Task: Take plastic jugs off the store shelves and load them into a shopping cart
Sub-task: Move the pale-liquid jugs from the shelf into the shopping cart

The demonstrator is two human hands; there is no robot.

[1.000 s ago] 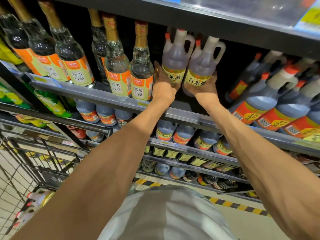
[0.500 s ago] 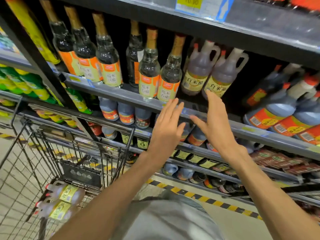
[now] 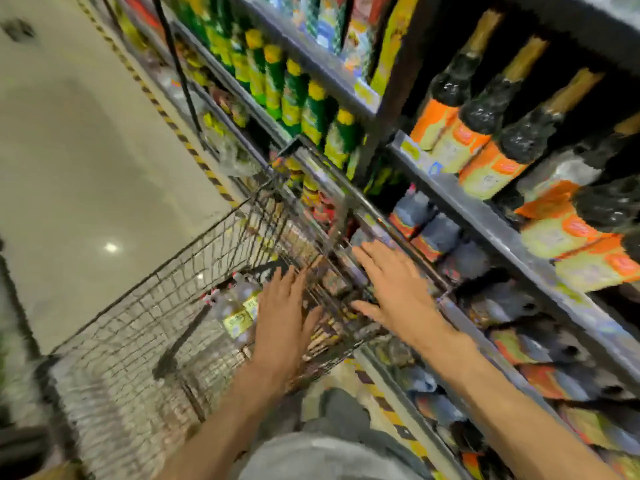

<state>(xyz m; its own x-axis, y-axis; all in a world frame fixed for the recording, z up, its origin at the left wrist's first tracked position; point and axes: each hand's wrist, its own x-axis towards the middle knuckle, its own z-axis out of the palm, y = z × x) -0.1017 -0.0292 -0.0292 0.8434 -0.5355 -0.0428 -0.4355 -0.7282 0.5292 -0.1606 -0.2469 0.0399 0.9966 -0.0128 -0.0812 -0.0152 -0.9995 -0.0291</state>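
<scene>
Both empty open hands, left hand (image 3: 282, 313) and right hand (image 3: 398, 289), are dropping from shelf toward cart (image 3: 145, 299); should be steadying its near rim.

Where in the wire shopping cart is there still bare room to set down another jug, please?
The wire shopping cart is mostly bare along its left side and near end. The crowded spot is the far right corner, where two clear plastic jugs with yellow labels lie beside the open, empty left hand. The right hand, also empty, hovers over the cart's shelf-side rim.
</scene>
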